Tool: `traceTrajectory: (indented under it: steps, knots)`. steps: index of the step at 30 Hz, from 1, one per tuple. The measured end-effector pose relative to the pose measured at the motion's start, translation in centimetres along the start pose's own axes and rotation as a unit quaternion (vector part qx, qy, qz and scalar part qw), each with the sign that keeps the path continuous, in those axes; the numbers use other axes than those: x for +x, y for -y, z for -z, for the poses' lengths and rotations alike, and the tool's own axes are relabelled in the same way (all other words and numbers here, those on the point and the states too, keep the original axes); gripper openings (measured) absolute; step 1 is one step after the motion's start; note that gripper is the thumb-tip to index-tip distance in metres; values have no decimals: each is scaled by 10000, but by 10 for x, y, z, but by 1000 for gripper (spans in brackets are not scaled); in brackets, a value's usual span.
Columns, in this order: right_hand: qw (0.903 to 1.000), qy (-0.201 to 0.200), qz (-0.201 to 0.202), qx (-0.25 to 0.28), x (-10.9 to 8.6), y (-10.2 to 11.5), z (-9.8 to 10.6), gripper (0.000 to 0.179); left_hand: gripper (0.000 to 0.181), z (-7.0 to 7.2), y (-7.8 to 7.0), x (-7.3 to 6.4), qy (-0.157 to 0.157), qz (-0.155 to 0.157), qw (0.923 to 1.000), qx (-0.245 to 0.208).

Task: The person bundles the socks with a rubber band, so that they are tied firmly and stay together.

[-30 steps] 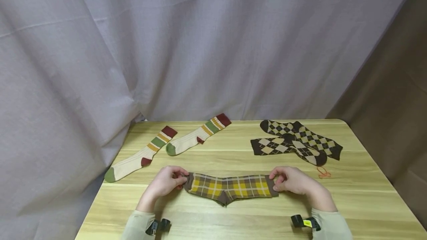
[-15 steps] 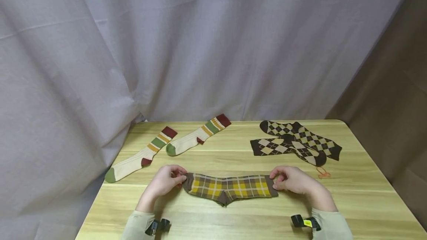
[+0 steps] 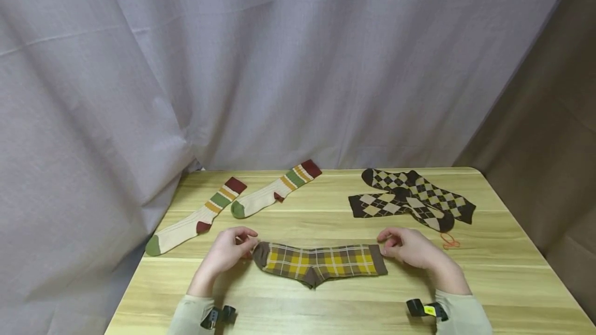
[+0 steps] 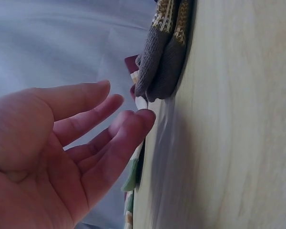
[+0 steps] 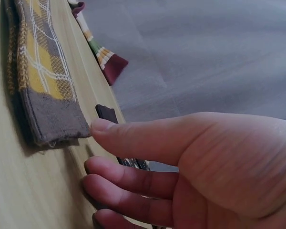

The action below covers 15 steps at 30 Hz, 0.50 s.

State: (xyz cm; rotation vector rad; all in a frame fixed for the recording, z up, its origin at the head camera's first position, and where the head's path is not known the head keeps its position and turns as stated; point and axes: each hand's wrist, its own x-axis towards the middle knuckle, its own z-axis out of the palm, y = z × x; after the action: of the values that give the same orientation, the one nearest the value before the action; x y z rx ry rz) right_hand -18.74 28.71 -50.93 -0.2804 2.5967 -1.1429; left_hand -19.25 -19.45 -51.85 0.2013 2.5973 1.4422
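Observation:
A pair of yellow and brown plaid socks [image 3: 326, 261] lies flat on the table, one stacked on the other, toes left and cuffs right. At the toe end, my left hand [image 3: 229, 248] hovers with fingers loosely bent and holds nothing. The left wrist view shows two grey-brown toes [image 4: 155, 64] just beyond those fingertips. Beside the cuffs is my right hand [image 3: 408, 248], its fingers relaxed and nothing pinched. In the right wrist view the thumb tip is right at the brown cuff [image 5: 57, 119], with the other fingers spread below.
Two cream striped socks, a left one [image 3: 186, 229] and a farther one [image 3: 263, 201], lie at the back left. Dark argyle socks [image 3: 386, 204] overlap at the back right, an orange loop of string [image 3: 450, 242] near them. Grey curtain [image 3: 298, 66] hangs behind the wooden table [image 3: 298, 314].
Both hands have let go of the plaid socks' ends and drawn slightly outward and up. The socks stay where they were.

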Motion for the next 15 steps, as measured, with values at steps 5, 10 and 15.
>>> traceTrajectory:
  steps: [5, 10, 15]
  knots:
    - [9999, -107, 51, -15, 2, 1, 0, 29, 20, 0, 0, 1, -6, -58, 9999, -88]
    - [9988, -388, 282, -70, 5, 4, 2, 32, 19, 0, -3, 2, -88, -187, 9996, -173]
    - [9958, -855, 315, -54, 13, 2, 3, 34, 18, -1, -4, 3, -128, -261, 9995, -153]
